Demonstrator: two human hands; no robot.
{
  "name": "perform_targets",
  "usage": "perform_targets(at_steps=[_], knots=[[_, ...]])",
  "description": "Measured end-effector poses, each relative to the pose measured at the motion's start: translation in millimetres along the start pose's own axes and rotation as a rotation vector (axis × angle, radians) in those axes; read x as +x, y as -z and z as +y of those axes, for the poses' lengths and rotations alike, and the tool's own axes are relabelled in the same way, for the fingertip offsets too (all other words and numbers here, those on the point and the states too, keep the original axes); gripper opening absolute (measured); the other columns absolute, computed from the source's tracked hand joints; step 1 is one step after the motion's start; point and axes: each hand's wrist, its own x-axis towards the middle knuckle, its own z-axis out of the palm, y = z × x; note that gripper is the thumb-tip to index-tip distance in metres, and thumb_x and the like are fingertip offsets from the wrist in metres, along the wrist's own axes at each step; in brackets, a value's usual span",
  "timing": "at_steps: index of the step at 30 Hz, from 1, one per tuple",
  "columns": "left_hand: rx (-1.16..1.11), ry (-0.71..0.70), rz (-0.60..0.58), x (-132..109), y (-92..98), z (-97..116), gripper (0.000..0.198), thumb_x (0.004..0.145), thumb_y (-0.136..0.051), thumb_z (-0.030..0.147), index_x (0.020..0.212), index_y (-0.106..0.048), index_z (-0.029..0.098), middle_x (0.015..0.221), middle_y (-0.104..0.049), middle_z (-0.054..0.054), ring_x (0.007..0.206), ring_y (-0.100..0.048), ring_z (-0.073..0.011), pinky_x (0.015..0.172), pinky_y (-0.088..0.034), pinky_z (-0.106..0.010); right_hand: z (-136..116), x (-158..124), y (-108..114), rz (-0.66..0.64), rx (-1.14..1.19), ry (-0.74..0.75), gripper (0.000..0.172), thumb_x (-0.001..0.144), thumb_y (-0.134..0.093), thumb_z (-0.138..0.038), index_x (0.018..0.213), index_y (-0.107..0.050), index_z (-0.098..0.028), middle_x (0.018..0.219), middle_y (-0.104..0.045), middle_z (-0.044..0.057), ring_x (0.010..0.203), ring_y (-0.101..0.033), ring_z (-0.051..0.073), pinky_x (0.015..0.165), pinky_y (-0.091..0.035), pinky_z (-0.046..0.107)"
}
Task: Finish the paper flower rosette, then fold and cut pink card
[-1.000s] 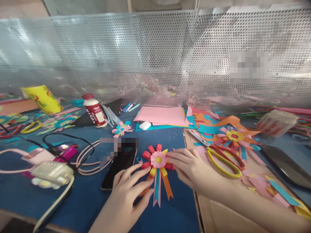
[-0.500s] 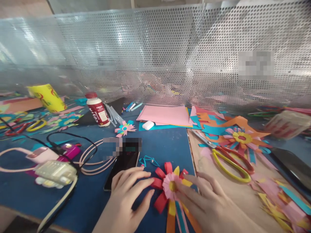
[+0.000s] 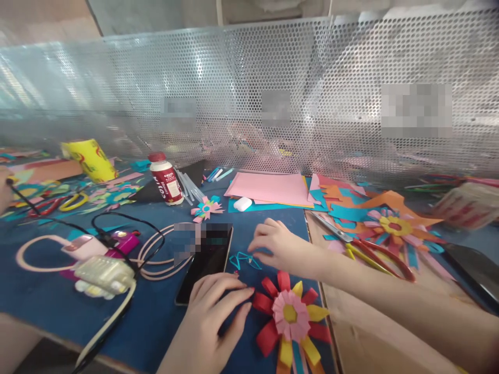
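A paper rosette with red and yellow loops, a pink centre and ribbon tails lies on the blue mat near the front edge. My left hand rests flat beside it on the left, fingers stretched out, fingertips close to its red loops. My right hand has reached forward over the mat, fingers curled down at a small teal paper scrap. Whether the fingers grip the scrap is unclear. A dark phone lies just left of the scrap.
Yellow-handled scissors and a second paper flower lie on the cardboard sheet at right. Pink paper sheets, a white eraser, a small bottle, a yellow cup, cables and a charger crowd the mat. A perforated metal screen closes the back.
My right hand left the rosette and moved forward to the teal scrap. The rosette now lies nearer the front edge. My left hand stayed beside it.
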Motion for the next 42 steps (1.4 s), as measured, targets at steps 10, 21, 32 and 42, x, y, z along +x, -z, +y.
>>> perform_targets(at_steps=[10,21,32,42], knots=[[-0.041,0.016,-0.013,-2.6,-1.0,-2.0,0.024,0.082,-0.055,0.015,0.104,-0.058,0.024,0.097,-0.062,-0.002,0.099,-0.053,-0.0154,0.085,-0.047,-0.026,6.0,11.0,-18.2,-0.044,-0.238,0.270,0.015,0.087,-0.052,-0.021,0.079,-0.064,-0.016,0.088,-0.058,0.005,0.089,-0.041,0.020,0.074,-0.027,0.034],[-0.070,0.053,0.009,-0.5,-0.7,2.0,0.020,0.084,-0.052,0.015,0.101,-0.060,0.023,0.094,-0.063,-0.003,0.095,-0.057,-0.0152,0.083,-0.050,-0.026,-3.1,-25.0,-3.3,0.180,-0.105,0.092,0.018,0.087,-0.044,-0.012,0.079,-0.059,-0.014,0.076,-0.060,0.003,0.072,-0.052,0.014,0.068,-0.032,0.028],[-0.175,0.263,0.054,17.6,-6.6,10.0,0.013,0.084,-0.051,0.018,0.089,-0.063,0.021,0.084,-0.066,-0.002,0.079,-0.062,-0.0148,0.072,-0.051,-0.026,-13.8,-48.2,-8.4,0.245,-0.209,0.103,0.018,0.087,-0.046,-0.014,0.073,-0.058,-0.015,0.066,-0.057,0.002,0.064,-0.046,0.013,0.062,-0.027,0.028],[-0.497,0.425,-0.061,47.8,-6.9,32.0,0.009,0.080,-0.058,0.022,0.080,-0.066,0.021,0.102,-0.063,-0.004,0.095,-0.060,-0.0172,0.082,-0.048,-0.030,-32.0,-61.8,9.5,0.351,-0.312,0.101,0.024,0.090,-0.042,-0.013,0.072,-0.058,-0.016,0.062,-0.051,0.001,0.063,-0.042,0.015,0.064,-0.027,0.030]])
